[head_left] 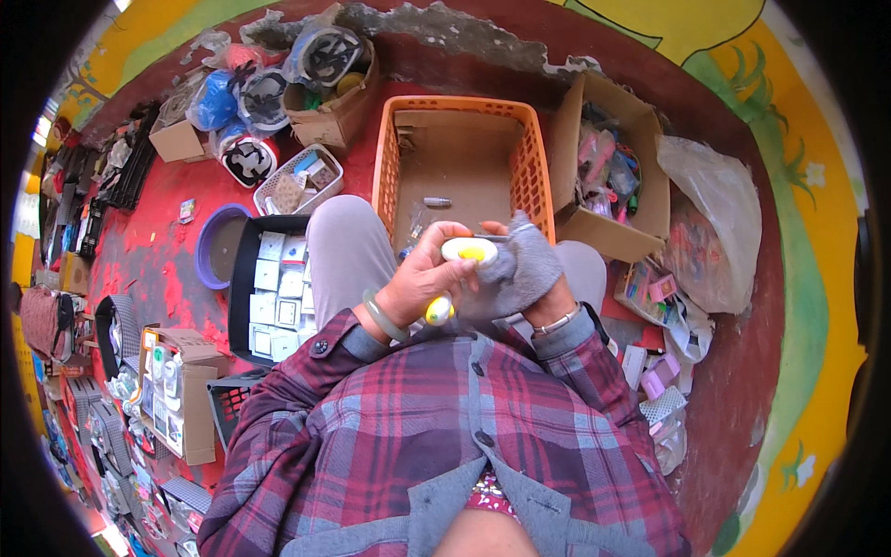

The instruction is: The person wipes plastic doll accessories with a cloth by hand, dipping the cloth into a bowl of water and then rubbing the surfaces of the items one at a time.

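Between the fingers of my left hand (416,280) is a white oval piece with a yellow middle (470,251), like a halved boiled egg. A second white-and-yellow piece (439,311) hangs just below that hand; how it is joined cannot be made out. My right hand (551,299) is closed in a grey cloth (527,269), which covers most of its fingers and touches the egg-like piece. Both hands meet above my lap, at the near end of an orange plastic basket (381,167). Inside the basket lie a small silvery cylinder (437,201) and some clear plastic.
A cardboard box of bagged items (573,215) stands right of the basket. Left are a white basket (320,199), a purple basin (206,243) and a black tray of small white boxes (243,302). Bagged helmets (251,160) are farther left. A plastic bag (715,251) lies far right.
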